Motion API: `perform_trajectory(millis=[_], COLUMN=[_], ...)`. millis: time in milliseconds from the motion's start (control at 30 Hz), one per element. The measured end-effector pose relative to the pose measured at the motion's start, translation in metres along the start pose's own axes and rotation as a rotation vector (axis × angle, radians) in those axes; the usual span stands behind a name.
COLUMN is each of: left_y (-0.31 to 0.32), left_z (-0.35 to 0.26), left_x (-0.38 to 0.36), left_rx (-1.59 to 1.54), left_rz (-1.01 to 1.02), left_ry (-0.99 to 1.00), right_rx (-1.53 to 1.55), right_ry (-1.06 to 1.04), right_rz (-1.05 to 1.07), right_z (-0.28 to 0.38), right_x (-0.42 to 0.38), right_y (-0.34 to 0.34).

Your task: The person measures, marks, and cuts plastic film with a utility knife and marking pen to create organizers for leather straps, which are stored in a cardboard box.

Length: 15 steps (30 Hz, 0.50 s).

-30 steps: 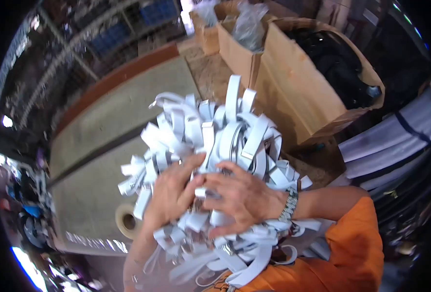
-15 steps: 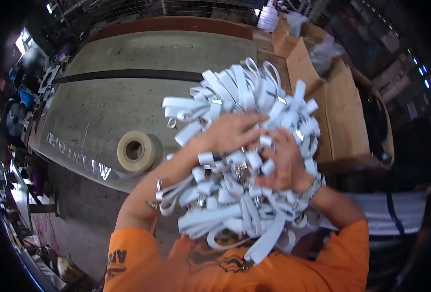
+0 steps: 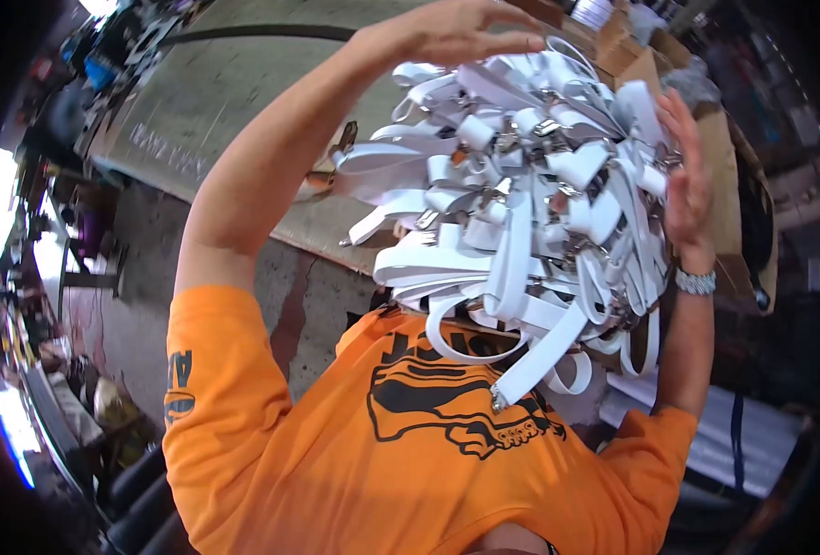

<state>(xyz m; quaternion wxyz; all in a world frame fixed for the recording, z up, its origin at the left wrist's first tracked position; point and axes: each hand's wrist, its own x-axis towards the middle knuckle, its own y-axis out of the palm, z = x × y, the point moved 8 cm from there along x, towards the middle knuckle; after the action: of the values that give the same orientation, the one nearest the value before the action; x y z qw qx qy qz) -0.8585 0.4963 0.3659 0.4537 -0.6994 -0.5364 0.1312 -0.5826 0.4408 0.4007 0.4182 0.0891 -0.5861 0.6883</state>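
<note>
A large heap of white lanyards (image 3: pixel 521 213) with metal clips is piled in front of my chest, several straps hanging down over its near side. My left hand (image 3: pixel 470 32) is over the far left top of the heap, fingers stretched out and apart, holding nothing. Along the heap's right side lies my right hand (image 3: pixel 689 176), its fingers extended upright and flat beside the straps. A metal-banded watch (image 3: pixel 696 282) is on my right wrist. One strap (image 3: pixel 544 356) with a clip at its end dangles in front of my orange shirt.
The grey-green worktable (image 3: pixel 234 83) reaches away to the left, with a dark strap (image 3: pixel 262 32) across it. An open cardboard box (image 3: pixel 729 194) with clear plastic stands right of the heap. A silvery wrapped bundle (image 3: pixel 706 430) lies low at the right.
My hands have moved apart from the middle of the heap, left to its far top and right to its right side. The view has tilted down; the tape roll is no longer clearly visible.
</note>
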Motion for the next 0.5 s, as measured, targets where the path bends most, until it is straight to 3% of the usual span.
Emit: perform_trajectory(millis=[67, 133, 200, 267, 333, 367, 400, 433, 500], left_y=[-0.044, -0.047, -0.044, 0.002, 0.107, 0.135, 0.165, 0.191, 0.214], left_z=[0.004, 0.054, 0.097, 0.158, 0.211, 0.18, 0.167, 0.162, 0.161], left_x=[-0.03, -0.067, -0.132, -0.213, -0.284, -0.29, -0.297, -0.3, -0.302], left_rx=[-0.223, -0.122, -0.328, -0.479, -0.864, -0.778, -0.933, -1.012, -1.031], left_rz=[-0.194, -0.289, -0.449, -0.591, -0.614, -0.576, -0.659, -0.694, -0.743], left_ry=[-0.005, 0.05, -0.228, -0.513, -0.772, -0.682, -0.869, -0.942, -0.997], right_rx=[-0.002, 0.001, -0.009, 0.03, 0.135, 0.199, 0.375, 0.642, 0.964], right_ry=[0.007, 0.058, 0.191, 0.371, 0.525, 0.609, 0.792, 0.964, 1.374], right_rz=[-0.024, -0.098, -0.259, -0.539, -0.85, -0.995, -1.083, -1.021, -0.864], right_z=[-0.01, -0.016, -0.013, -0.018, -0.047, -0.07, -0.104, -0.146, -0.164], right_x=[-0.009, -0.028, -0.053, -0.103, -0.188, -0.242, -0.305, -0.371, -0.428], right_y=[-0.01, -0.029, -0.047, -0.068, -0.076, -0.071, -0.055, -0.021, 0.065])
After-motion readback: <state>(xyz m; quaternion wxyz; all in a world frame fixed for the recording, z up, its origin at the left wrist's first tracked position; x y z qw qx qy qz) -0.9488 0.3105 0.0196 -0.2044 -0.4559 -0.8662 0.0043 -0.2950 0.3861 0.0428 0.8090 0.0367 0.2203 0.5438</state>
